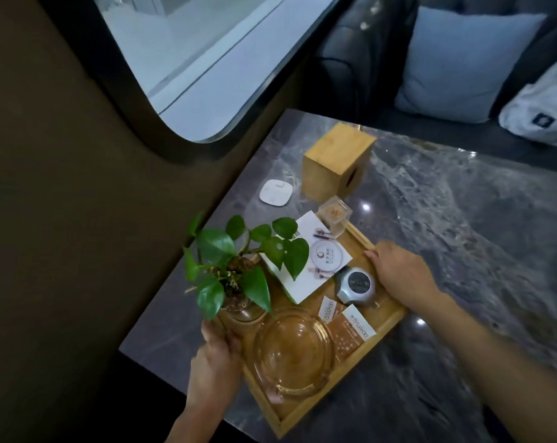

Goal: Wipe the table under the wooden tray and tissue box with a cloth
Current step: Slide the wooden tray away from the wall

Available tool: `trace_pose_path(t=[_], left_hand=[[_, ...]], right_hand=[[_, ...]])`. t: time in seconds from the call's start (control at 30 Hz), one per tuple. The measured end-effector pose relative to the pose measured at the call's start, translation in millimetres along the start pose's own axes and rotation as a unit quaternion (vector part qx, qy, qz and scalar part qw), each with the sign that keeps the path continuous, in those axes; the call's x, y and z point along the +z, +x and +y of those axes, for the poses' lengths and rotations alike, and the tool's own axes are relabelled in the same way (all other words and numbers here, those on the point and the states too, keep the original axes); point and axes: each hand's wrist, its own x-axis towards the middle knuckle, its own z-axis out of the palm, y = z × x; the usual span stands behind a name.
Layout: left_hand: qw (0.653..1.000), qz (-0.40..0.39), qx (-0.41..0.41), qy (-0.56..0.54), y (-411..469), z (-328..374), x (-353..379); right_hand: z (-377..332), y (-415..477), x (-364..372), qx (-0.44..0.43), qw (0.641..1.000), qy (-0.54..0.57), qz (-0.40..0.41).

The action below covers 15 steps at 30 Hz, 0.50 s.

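The wooden tray lies on the grey marble table, loaded with a potted green plant, an amber glass ashtray, a white booklet, a grey round device, sachets and a clear toothpick box. My left hand grips the tray's near left edge under the plant. On the far right edge, my right hand holds the rim. The wooden tissue box stands behind the tray. No cloth is in view.
A white square pad lies left of the tissue box. A dark wall and window run along the table's left side. Beyond the table is a dark sofa with a light blue cushion and a white bag.
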Motion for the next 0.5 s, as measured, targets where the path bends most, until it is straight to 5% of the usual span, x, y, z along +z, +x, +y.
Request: trace_pose_path(t=[0.5], left_hand=[[0.979,-0.058,0.181,0.076,10,86,80]], right_hand=[[118,-47,-8,0.195,0.978,0.066,-0.032]])
